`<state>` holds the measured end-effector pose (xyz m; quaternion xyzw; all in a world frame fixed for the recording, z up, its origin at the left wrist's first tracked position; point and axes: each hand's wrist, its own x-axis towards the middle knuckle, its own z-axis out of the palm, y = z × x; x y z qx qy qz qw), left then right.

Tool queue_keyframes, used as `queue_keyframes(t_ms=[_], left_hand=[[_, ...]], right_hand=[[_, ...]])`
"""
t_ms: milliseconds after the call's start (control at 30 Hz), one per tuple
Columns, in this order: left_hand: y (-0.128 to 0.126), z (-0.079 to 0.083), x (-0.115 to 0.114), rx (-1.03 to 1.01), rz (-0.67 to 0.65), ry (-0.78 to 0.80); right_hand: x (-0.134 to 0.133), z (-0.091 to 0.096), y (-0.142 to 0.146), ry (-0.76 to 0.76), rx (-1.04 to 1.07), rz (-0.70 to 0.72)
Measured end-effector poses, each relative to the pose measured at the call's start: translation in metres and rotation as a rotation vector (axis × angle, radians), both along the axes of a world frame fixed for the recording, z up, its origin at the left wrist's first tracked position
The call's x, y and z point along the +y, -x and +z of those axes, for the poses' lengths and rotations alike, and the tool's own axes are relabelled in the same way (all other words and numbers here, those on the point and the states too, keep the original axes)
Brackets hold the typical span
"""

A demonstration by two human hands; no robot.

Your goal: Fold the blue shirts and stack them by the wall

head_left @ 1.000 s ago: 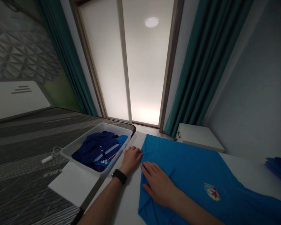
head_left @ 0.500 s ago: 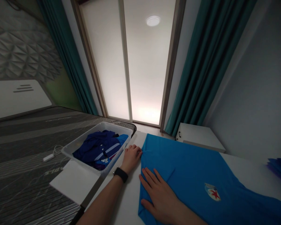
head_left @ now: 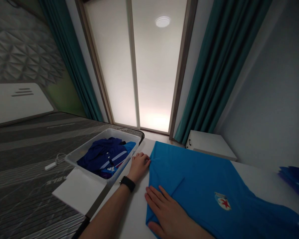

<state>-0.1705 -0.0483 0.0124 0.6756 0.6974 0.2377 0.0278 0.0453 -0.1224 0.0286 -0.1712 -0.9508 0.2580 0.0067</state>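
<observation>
A blue T-shirt lies spread on the white table, with a red-star badge on its front. My left hand, with a black watch on the wrist, pinches the shirt's left edge between curled fingers and thumb. Flat on the folded-in part of the shirt, nearer to me, rests my right hand, its fingers stretched out and pointing left. A crease runs diagonally across the cloth just above that hand. The shirt's near edge runs out of view at the bottom.
Left of the table, a clear plastic bin holds crumpled dark blue clothes. Beside it lie a white power strip and a white board on the bed. Folded dark blue cloth sits at the right. A white cabinet stands behind.
My right hand has slid slightly toward me along the shirt's left edge. My left hand keeps its pinch in nearly the same place. The view has shifted slightly.
</observation>
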Motion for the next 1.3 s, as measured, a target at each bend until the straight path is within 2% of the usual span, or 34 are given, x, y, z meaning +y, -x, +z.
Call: queue_keyframes(t_ms=[300, 433, 533, 633, 733, 833, 967, 1100, 1300], left_hand=[[-0.001, 0.001, -0.003, 0.027, -0.002, -0.019], [-0.002, 0.001, -0.004, 0.035, -0.007, -0.029], [0.000, 0.002, -0.005, 0.025, -0.022, -0.043], [0.002, 0.004, -0.011, 0.009, -0.059, -0.090], [-0.006, 0.009, -0.026, 0.020, -0.164, -0.138], [-0.022, 0.014, -0.045, 0.060, -0.332, -0.121], [-0.035, 0.014, -0.068, 0.128, -0.491, 0.022], [-0.027, 0.010, -0.079, 0.160, -0.564, 0.132], [-0.014, 0.012, -0.085, 0.212, -0.596, 0.119]], right_hand=[[-0.004, -0.006, -0.002, -0.054, 0.012, -0.019], [-0.005, -0.001, -0.003, -0.030, 0.006, -0.044], [-0.005, 0.009, -0.008, -0.008, -0.003, -0.102], [-0.001, 0.016, -0.019, -0.048, -0.009, -0.166], [0.009, 0.016, -0.035, -0.118, -0.020, -0.263], [0.024, 0.010, -0.055, -0.168, -0.082, -0.399], [0.040, -0.007, -0.077, -0.184, -0.125, -0.514], [0.043, -0.024, -0.088, -0.202, -0.104, -0.544], [0.039, -0.031, -0.088, -0.260, -0.085, -0.570]])
